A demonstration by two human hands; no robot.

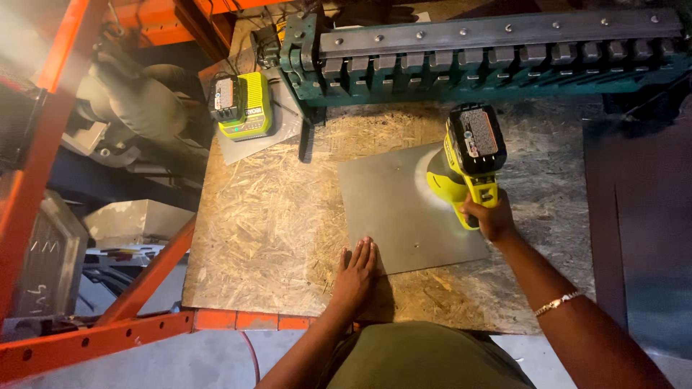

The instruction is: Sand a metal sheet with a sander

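Workshop bench topped with a chipboard sheet (274, 223), orange steel racking (43, 144) along its left and front edges. Left hand (355, 270) lies flat, fingers together and extended, palm down on the near-left corner of a grey metal plate (404, 209). The plate sits right of centre on the board, slightly skewed. Right hand (491, 218) wrapped tight around the handle of a yellow-green cordless sander (465, 169), its round pad resting on the plate's far-right corner; black battery pack with a pale label on top. Gold bracelet (556, 303) on the right wrist. Far-left corner of the board: yellow-green battery charger (244, 106) with a black battery seated in it, on a small grey sheet. Along the far edge, a dark green metal bending brake (490, 61) with a row of segmented fingers.
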